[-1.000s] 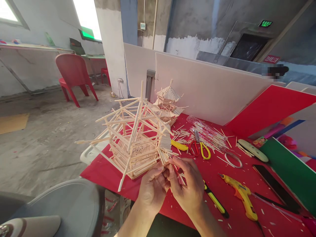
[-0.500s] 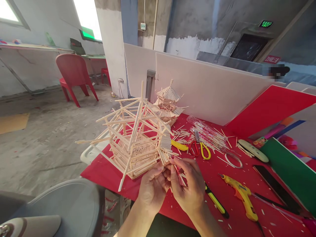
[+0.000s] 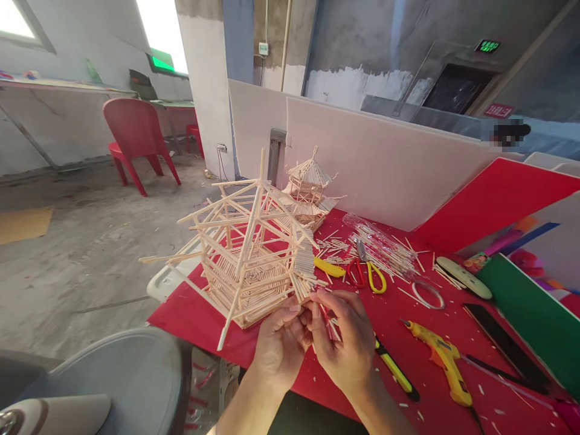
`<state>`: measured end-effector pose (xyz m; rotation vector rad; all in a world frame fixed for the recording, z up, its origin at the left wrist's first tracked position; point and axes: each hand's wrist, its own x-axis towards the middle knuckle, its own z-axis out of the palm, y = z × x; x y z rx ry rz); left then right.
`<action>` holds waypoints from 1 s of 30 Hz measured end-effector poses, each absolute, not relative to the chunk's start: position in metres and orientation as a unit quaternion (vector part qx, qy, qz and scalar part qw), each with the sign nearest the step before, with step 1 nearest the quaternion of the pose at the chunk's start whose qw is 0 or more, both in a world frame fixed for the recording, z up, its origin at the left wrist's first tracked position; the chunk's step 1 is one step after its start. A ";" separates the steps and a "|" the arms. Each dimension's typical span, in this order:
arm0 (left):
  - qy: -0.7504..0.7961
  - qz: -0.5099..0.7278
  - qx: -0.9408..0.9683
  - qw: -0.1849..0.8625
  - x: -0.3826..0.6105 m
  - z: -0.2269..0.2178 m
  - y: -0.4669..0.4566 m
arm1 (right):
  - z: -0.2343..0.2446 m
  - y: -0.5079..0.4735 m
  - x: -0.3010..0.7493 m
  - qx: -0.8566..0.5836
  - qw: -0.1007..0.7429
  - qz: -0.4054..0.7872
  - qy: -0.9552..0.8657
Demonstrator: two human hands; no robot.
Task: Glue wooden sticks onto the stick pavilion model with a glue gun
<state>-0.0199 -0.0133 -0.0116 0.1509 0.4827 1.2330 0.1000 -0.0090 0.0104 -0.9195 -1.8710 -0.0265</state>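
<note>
A hexagonal pavilion model of thin wooden sticks point(image 3: 254, 254) stands at the table's near left, its roof frame open and one lower eave partly covered with sticks. Close against its near right corner, my left hand point(image 3: 280, 347) has its fingers curled and thumb bent inward. My right hand point(image 3: 344, 335) meets it there, thumb and forefinger pinched together at the ends of the eave sticks point(image 3: 302, 287). Whatever lies between the fingertips of both hands is too small and hidden to name.
On the red table point(image 3: 326, 393) are loose sticks point(image 3: 335, 251), red-handled pliers point(image 3: 356, 272), yellow-handled scissors point(image 3: 377, 278), a yellow cutter point(image 3: 329, 267), a black-and-yellow knife point(image 3: 396, 368) and a yellow glue gun point(image 3: 446, 359). A finished stick pavilion point(image 3: 310, 187) stands behind. A grey round lid point(image 3: 136, 374) is at left.
</note>
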 end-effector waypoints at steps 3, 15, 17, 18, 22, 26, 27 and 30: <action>0.220 0.577 0.072 0.783 -0.020 -0.012 -0.013 | 0.010 -0.009 0.100 -0.381 0.502 -0.011 -0.776; 0.214 0.573 0.074 0.788 -0.022 -0.009 -0.013 | 0.006 -0.012 0.104 -0.400 0.511 -0.008 -0.761; 0.213 0.572 0.073 0.789 -0.021 -0.008 -0.013 | 0.004 -0.012 0.105 -0.405 0.507 -0.008 -0.761; 0.218 0.571 0.071 0.788 -0.021 -0.007 -0.013 | 0.004 -0.012 0.105 -0.407 0.506 -0.007 -0.761; 0.255 0.572 0.067 0.777 -0.017 -0.002 -0.012 | 0.003 -0.012 0.106 -0.408 0.504 -0.008 -0.762; 0.291 0.579 0.094 0.756 -0.014 0.003 -0.011 | 0.003 -0.013 0.107 -0.404 0.504 -0.006 -0.764; 0.300 0.580 0.101 0.751 -0.014 0.004 -0.011 | 0.003 -0.013 0.108 -0.403 0.505 -0.004 -0.763; 0.324 0.576 0.116 0.741 -0.013 0.005 -0.011 | 0.004 -0.013 0.109 -0.407 0.509 0.003 -0.759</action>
